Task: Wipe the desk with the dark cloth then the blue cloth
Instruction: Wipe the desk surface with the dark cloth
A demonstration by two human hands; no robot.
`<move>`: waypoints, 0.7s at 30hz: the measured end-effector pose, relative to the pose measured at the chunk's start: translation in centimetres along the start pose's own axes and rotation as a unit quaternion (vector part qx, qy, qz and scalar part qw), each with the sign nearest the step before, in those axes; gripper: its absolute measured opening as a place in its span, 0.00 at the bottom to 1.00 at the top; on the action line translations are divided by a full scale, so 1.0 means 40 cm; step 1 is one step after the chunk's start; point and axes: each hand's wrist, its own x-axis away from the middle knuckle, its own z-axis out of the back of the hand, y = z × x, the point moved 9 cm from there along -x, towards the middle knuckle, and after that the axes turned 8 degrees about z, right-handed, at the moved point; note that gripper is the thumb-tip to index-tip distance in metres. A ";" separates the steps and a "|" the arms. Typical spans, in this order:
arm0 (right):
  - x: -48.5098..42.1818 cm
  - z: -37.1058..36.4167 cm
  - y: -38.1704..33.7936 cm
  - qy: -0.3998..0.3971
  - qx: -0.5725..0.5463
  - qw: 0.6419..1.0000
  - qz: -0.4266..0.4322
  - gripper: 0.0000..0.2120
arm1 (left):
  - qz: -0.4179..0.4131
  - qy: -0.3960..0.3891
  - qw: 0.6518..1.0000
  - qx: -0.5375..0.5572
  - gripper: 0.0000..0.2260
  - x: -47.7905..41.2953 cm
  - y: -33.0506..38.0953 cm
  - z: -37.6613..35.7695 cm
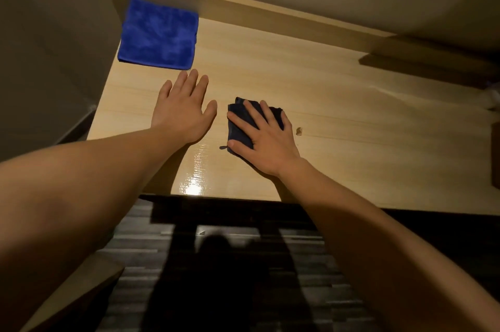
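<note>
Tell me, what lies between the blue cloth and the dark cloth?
The left hand, flat on the desk, between the blue cloth and dark cloth, in the head view.

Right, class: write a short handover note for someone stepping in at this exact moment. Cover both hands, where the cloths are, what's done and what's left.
Left hand: flat and open on the desk, holding nothing, just short of the blue cloth.
Right hand: fingers spread, pressing the dark cloth flat onto the desk near the front middle.
Blue cloth: folded square at the far left corner, untouched.
Done: dark cloth is under the hand, in wiping position; how much has been wiped cannot be told.
Left: finish the dark-cloth wipe, including the small speck right of the hand, then wipe with the blue cloth.
</note>
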 end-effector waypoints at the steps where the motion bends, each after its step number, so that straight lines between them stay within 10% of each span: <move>1: 0.017 -0.005 -0.012 0.000 0.000 1.000 0.000 0.31 | -0.002 0.001 1.000 0.000 0.33 0.000 0.000 0.001; 21: 0.278 -0.026 -0.151 0.052 -0.240 0.969 -0.020 0.21 | -0.005 -0.038 0.988 0.152 0.29 0.030 0.205 -0.011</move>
